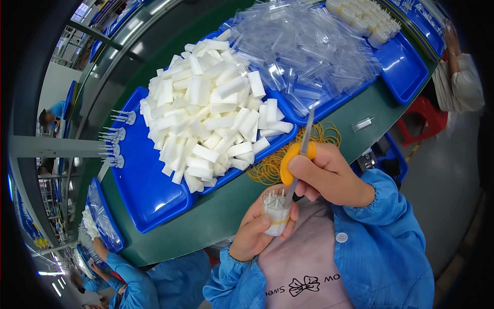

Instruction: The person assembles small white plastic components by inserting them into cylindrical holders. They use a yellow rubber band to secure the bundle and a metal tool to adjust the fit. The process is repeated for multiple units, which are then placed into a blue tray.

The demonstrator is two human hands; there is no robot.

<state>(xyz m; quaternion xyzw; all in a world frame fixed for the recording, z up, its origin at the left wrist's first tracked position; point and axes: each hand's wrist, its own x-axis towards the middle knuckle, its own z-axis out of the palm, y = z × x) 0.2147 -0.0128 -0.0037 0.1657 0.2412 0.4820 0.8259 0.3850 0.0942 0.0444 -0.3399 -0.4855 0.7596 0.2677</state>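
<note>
My left hand is wrapped round a small clear cup with white material and several thin white prongs inside. A yellow rubber band circles the cup. In my right hand a slim metal tool is pinched, its upper end pointed. The tool's lower end reaches the rim of the cup; whether it is inside or beside the wall, I cannot tell. A yellow covering curves round the index finger against the tool.
White foam blocks heap over a blue tray. Clear plastic sleeves fill another. Loose yellow rubber bands lie on the green table. Finished-looking cups stand far right; white pronged parts line the left. Co-workers sit nearby.
</note>
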